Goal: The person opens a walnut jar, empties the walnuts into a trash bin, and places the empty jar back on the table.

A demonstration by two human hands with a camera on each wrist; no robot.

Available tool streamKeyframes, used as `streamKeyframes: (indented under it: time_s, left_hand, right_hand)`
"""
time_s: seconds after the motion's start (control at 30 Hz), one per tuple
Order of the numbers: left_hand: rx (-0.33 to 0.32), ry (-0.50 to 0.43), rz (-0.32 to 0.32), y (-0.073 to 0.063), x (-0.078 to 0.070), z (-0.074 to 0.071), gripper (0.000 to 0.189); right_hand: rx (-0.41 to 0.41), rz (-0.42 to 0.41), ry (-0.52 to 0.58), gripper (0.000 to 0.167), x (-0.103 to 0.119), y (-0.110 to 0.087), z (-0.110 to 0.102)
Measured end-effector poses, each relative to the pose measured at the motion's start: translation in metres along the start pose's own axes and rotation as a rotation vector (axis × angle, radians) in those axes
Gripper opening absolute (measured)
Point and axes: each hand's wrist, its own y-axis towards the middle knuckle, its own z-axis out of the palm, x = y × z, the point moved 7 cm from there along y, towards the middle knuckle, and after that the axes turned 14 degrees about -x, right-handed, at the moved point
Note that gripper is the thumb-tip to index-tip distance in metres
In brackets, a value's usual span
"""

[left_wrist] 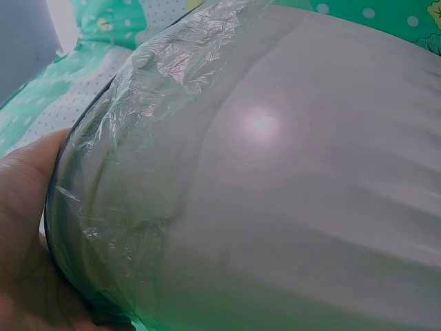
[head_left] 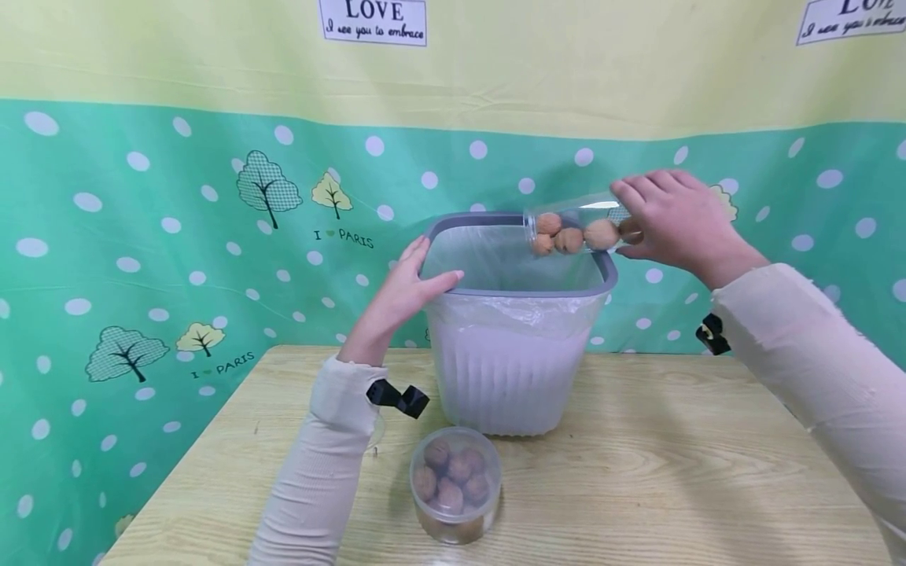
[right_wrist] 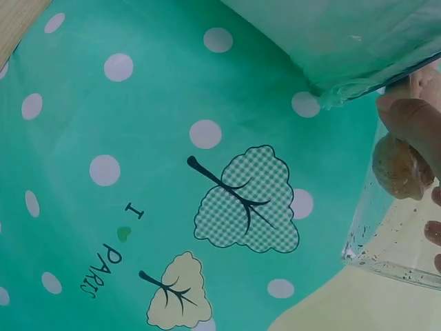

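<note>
My left hand (head_left: 410, 283) holds the grey rim of a white trash bin (head_left: 506, 369), thumb over the front edge and fingers along the left side. A clear plastic liner (left_wrist: 138, 158) folds over that rim. In my right hand (head_left: 679, 220) is a clear jar (head_left: 587, 208), gripped near its base and tipped almost level over the bin's right side, its mouth facing left. Several walnuts (head_left: 569, 240) lie along the jar's lower wall, some close to the mouth. The right wrist view shows one walnut (right_wrist: 398, 169) beside my fingers. The bin's bottom is hidden.
A round clear container (head_left: 456, 487) of walnuts stands on the wooden table (head_left: 637, 472) in front of the bin. Behind my left sleeve, a clear round edge (head_left: 377, 432) partly shows. A green and yellow curtain (head_left: 177, 196) hangs behind the table.
</note>
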Motion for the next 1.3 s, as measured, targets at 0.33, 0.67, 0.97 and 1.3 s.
streamKeyframes:
  time_s: [0.33, 0.67, 0.97, 1.3]
  left_hand:
    - [-0.003, -0.006, -0.001, 0.0001, -0.0002, -0.0001, 0.091]
    - [0.006, -0.003, 0.001, 0.0005, 0.0001, 0.0012, 0.090]
    - [-0.001, 0.010, 0.009, 0.0019, 0.0012, 0.0010, 0.091]
    - [0.002, 0.010, 0.007, 0.0012, 0.0012, 0.0011, 0.090]
  right_hand:
    - [0.023, 0.035, 0.031, 0.083, -0.0011, 0.0001, 0.0012]
    - [0.077, 0.059, 0.028, 0.089, -0.0026, -0.0025, 0.0042]
    - [0.072, 0.051, 0.014, 0.088, -0.0021, -0.0025, 0.0035]
    - [-0.039, -0.002, -0.009, 0.088, -0.0004, -0.0009, -0.0030]
